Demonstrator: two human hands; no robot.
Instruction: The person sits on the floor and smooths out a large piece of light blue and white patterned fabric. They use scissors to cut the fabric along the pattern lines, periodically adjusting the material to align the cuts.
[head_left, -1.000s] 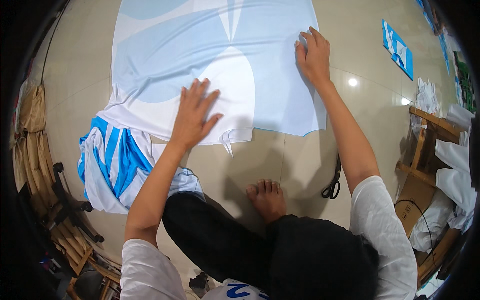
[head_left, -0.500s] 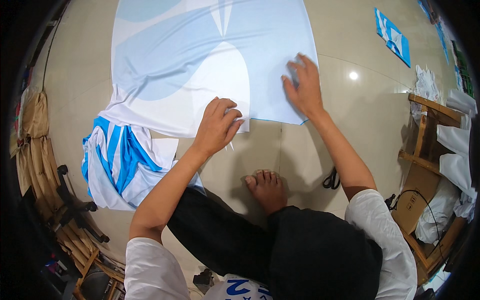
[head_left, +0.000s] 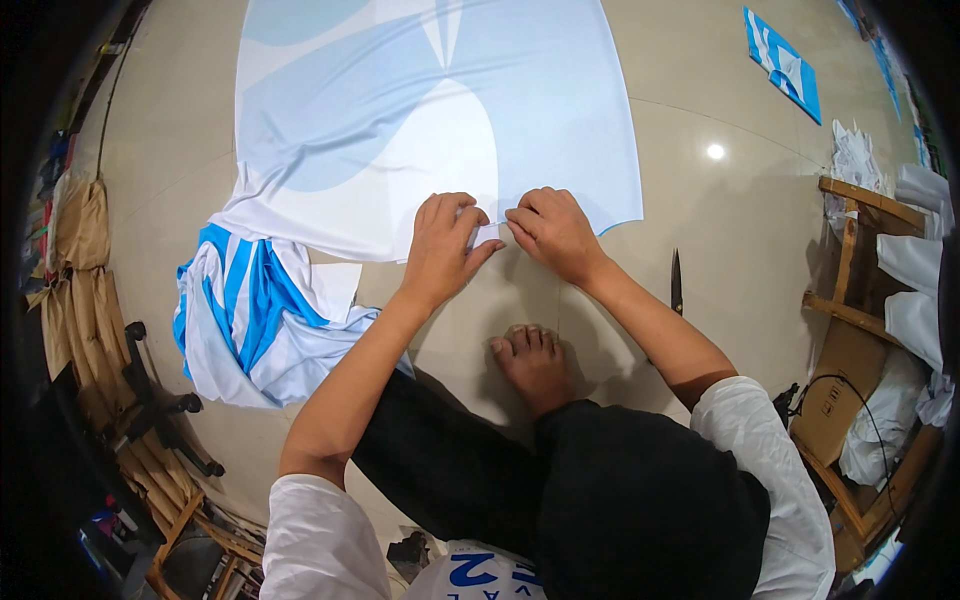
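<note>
A large pale blue and white printed fabric sheet (head_left: 350, 120) lies wrinkled on the tiled floor. My left hand (head_left: 448, 240) rests at its near edge, fingers curled and pinching a small white portion of it. Just right of it, my right hand (head_left: 548, 230) has thumb and fingertips closed on the same edge, near a blue strip. A heap of blue and white striped fabric (head_left: 250, 315) lies at left of my left forearm. Black scissors (head_left: 676, 285) lie right of my hands, partly hidden behind my right forearm.
A folded blue and white piece (head_left: 785, 65) lies at upper right. A wooden frame (head_left: 850, 260) with white cloth and cardboard (head_left: 830, 395) fills the right side. Brown bundles (head_left: 85, 225) and a black chair base (head_left: 165, 400) line the left. My bare foot (head_left: 525, 355) is below my hands.
My right hand has moved down and leftward from the sheet's right side to the near edge and closed on it. My left hand has shifted rightward to that edge, its spread fingers now curled.
</note>
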